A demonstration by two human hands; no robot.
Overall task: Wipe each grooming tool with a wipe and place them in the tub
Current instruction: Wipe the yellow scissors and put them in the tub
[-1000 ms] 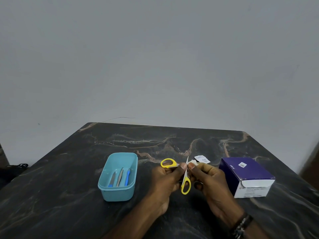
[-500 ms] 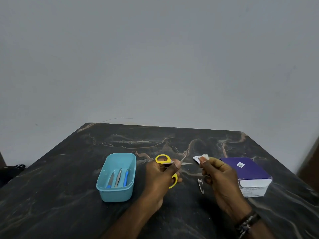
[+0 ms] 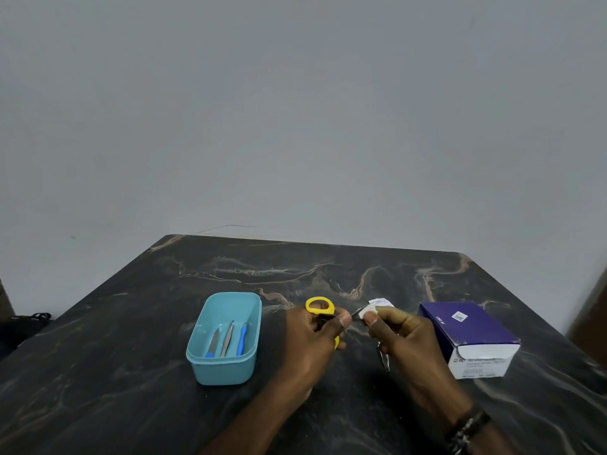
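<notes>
My left hand (image 3: 315, 336) grips yellow-handled scissors (image 3: 319, 306) just above the dark marble table (image 3: 131, 405), blades pointing right. My right hand (image 3: 399, 336) pinches a small white wipe (image 3: 367, 312) around the blade tip. A metal nail clipper (image 3: 384, 357) lies on the table under my right hand, partly hidden. To the left stands the teal tub (image 3: 226, 366) holding three tools: a blue-handled file (image 3: 213, 343), steel tweezers (image 3: 228, 336) and a blue-handled tool (image 3: 242, 338).
A purple and white wipe box (image 3: 469, 336) sits at the right. A torn white wipe packet (image 3: 381, 302) lies just behind the hands. The table meets a grey wall at the back. A dark object (image 3: 26, 323) lies on the floor far left.
The scissors turned from blades up to blades pointing right. My right hand drew away to the right with the wipe, then came back onto the blade tip. The nail clipper came into sight.
</notes>
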